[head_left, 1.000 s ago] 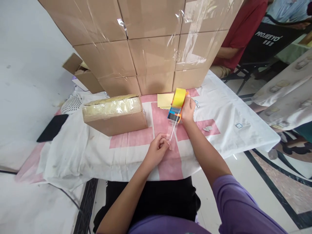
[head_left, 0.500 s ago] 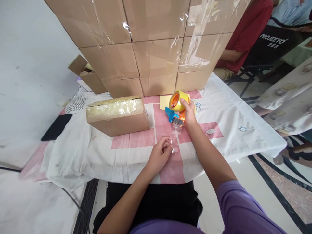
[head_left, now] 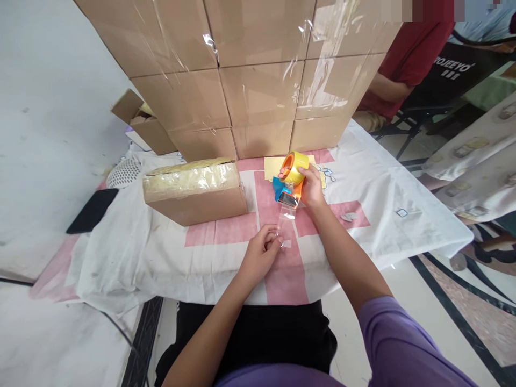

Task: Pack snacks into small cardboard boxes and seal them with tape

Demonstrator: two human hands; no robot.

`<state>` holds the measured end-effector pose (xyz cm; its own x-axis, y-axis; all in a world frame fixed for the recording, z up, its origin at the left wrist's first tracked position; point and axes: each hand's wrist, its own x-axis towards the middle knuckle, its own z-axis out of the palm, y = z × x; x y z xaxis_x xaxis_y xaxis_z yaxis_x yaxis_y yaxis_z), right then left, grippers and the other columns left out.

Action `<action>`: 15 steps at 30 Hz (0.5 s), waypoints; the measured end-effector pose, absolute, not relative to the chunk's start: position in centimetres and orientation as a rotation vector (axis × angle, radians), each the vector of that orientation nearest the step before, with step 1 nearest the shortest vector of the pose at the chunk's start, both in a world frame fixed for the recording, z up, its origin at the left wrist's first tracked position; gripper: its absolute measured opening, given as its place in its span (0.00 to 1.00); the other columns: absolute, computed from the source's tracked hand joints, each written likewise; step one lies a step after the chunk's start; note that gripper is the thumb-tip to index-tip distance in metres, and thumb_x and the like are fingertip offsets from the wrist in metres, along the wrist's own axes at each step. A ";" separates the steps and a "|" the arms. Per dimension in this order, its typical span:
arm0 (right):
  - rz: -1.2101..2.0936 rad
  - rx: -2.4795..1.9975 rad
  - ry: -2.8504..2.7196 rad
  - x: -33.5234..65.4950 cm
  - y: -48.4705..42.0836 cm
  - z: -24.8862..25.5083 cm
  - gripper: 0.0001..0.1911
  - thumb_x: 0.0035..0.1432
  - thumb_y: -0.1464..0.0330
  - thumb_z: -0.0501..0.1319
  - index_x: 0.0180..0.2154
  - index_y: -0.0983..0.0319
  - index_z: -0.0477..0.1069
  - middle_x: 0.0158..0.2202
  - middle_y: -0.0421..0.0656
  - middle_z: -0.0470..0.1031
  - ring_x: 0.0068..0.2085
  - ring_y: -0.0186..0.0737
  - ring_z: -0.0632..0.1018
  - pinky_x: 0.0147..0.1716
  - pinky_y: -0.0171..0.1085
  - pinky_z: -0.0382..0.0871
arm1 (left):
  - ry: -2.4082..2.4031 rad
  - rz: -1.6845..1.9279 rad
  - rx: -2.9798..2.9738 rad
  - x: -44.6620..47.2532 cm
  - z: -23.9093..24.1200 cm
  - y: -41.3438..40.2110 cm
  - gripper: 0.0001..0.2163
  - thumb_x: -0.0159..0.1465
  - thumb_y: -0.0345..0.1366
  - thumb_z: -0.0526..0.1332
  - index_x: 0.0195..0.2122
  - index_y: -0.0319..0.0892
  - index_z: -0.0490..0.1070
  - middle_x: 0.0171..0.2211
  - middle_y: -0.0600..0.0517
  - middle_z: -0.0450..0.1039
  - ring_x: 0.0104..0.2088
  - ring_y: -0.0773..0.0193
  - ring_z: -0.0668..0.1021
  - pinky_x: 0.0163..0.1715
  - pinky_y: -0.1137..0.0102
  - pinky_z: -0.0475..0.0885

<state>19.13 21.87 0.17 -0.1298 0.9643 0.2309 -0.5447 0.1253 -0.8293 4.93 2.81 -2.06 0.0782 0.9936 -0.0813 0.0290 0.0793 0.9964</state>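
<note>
My right hand (head_left: 313, 184) is closed around a tape dispenser (head_left: 288, 194) with orange and blue parts, loaded with a yellow roll of tape (head_left: 300, 165). From the dispenser a clear strip of packing tape (head_left: 287, 216) runs down toward me. Its free end is pinched in the fingers of my left hand (head_left: 263, 248), just above the table. To the left of both hands stands a cardboard box (head_left: 197, 201) on its long side, its top covered with shiny yellowish tape. The dispenser's handle is mostly hidden by my right hand.
Stacked, tape-wrapped cartons (head_left: 258, 97) rise behind the table. A small open box (head_left: 151, 129), a white perforated object (head_left: 124, 173) and a flat black item (head_left: 92, 210) lie left. Yellow card (head_left: 274, 167) lies behind the dispenser. A person in a red shirt (head_left: 419, 59) sits at right.
My left hand has shifted slightly left with the tape end. The dispenser in my right hand has tilted a little, and the strip now slants more to the left.
</note>
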 end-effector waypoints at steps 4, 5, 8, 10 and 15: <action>1.378 -0.627 -0.991 19.1 21.8 0.1 0.14 0.47 0.62 0.65 0.37 0.56 0.66 0.27 0.39 0.79 0.35 0.48 0.84 0.35 0.47 0.82 | 1.220 1.066 1.221 4.8 -2.1 2.8 0.09 0.68 0.40 0.60 0.47 0.44 0.69 0.26 0.56 0.70 0.32 0.63 0.77 0.37 0.69 0.70; 1.360 -0.643 -0.995 19.1 21.8 0.1 0.14 0.48 0.61 0.64 0.37 0.56 0.66 0.27 0.39 0.78 0.35 0.48 0.84 0.35 0.47 0.82 | 1.225 1.054 1.234 4.7 -2.1 2.8 0.09 0.68 0.40 0.60 0.47 0.44 0.69 0.26 0.56 0.70 0.32 0.63 0.77 0.36 0.69 0.69; 1.288 -0.646 -1.007 19.2 21.8 0.0 0.13 0.51 0.58 0.63 0.37 0.55 0.67 0.26 0.38 0.77 0.34 0.48 0.83 0.34 0.46 0.81 | 1.229 1.029 1.267 4.7 -2.2 2.8 0.09 0.68 0.40 0.61 0.47 0.44 0.71 0.25 0.57 0.70 0.31 0.63 0.76 0.34 0.70 0.68; 1.255 -0.638 -1.026 19.3 21.8 0.0 0.14 0.52 0.56 0.64 0.38 0.56 0.68 0.26 0.39 0.76 0.34 0.47 0.83 0.34 0.46 0.81 | 1.229 1.031 1.273 4.7 -2.3 2.7 0.09 0.68 0.40 0.61 0.47 0.44 0.72 0.25 0.56 0.70 0.30 0.63 0.76 0.33 0.70 0.68; 1.175 -0.726 -1.020 19.1 21.9 0.1 0.24 0.55 0.43 0.64 0.36 0.57 0.70 0.23 0.39 0.73 0.32 0.48 0.83 0.32 0.45 0.80 | 1.280 0.995 1.310 4.9 -2.3 2.6 0.09 0.67 0.38 0.61 0.48 0.45 0.72 0.24 0.57 0.72 0.27 0.64 0.75 0.32 0.70 0.66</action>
<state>19.09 21.86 0.12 0.0592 0.9648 0.2562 -0.3898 0.2586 -0.8839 4.89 2.57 -2.30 0.0981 0.9913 -0.0876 0.1596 0.0712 0.9846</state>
